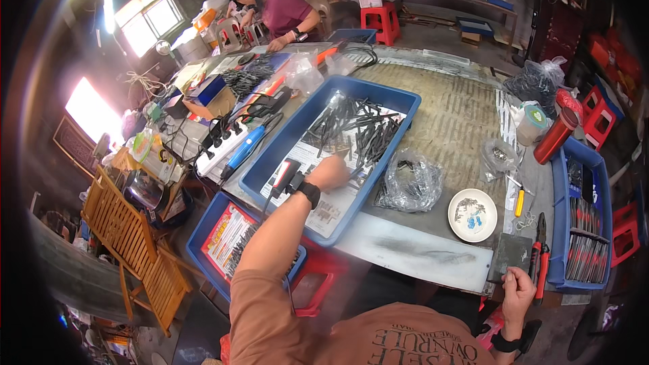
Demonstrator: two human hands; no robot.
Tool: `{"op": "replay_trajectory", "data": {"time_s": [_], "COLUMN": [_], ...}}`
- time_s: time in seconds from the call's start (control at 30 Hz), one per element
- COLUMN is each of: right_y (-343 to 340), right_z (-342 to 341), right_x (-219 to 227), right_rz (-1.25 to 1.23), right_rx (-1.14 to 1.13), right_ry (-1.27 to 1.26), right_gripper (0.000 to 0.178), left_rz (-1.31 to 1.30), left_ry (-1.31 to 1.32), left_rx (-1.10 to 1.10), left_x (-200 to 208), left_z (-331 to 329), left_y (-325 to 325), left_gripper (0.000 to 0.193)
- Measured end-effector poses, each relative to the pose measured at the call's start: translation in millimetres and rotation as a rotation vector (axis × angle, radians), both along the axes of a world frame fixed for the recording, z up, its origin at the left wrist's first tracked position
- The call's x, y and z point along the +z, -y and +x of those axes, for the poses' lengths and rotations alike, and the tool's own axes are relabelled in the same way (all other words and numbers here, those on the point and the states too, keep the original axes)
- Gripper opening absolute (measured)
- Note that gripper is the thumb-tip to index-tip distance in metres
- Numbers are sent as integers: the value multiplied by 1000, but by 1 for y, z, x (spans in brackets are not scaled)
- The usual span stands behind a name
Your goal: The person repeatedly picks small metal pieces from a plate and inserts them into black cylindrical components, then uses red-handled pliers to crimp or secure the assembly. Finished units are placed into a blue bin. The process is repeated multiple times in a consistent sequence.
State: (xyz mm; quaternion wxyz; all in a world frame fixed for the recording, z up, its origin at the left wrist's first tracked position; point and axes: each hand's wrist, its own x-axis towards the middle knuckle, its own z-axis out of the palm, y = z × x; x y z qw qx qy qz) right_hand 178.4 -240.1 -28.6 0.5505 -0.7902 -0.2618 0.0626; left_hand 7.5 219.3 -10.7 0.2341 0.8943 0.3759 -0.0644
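Observation:
My left hand (329, 174) reaches into a large blue tray (414, 103), over the newspaper lining its bottom. Its fingers are curled together beside a pile of thin black strips (378, 132); what they hold, if anything, is hidden. A strap with a small white-and-red device circles that wrist. At the table's front edge, my right hand (518, 292) has its fingers bent in a pinch, close to a dark square block (510, 255). Anything between those fingertips is too small to make out. Red-handled pliers (539, 267) lie just right of the block.
A white dish (472, 215) of small pieces and a clear plastic bag (410, 181) lie mid-table. At right stand a red tumbler (556, 136) and a blue crate (560, 257) of packed parts. A blue electric tool (247, 149) lies left. Across the table, a person (287, 10) bends over work.

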Motion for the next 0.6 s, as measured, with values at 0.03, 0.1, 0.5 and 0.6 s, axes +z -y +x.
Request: {"op": "replay_trajectory", "data": {"time_s": [0.03, 0.1, 0.5, 0.6], "right_y": [0, 0, -29, -48], "right_z": [0, -2, -9, -12], "right_x": [1, 2, 28, 39], "right_rz": [-2, -7, -77, -67], "right_rx": [1, 4, 118, 207], "right_ry": [-1, 1, 232, 255], "right_gripper": [12, 12, 10, 10], "left_rz": [72, 186, -463, -485], "left_ry": [14, 25, 738, 696], "left_rx": [-72, -204, -36, -42], "left_x": [1, 5, 57, 59], "left_z": [-2, -9, -23, -20], "left_y": [1, 3, 97, 144], "left_gripper": [24, 27, 8, 14]}}
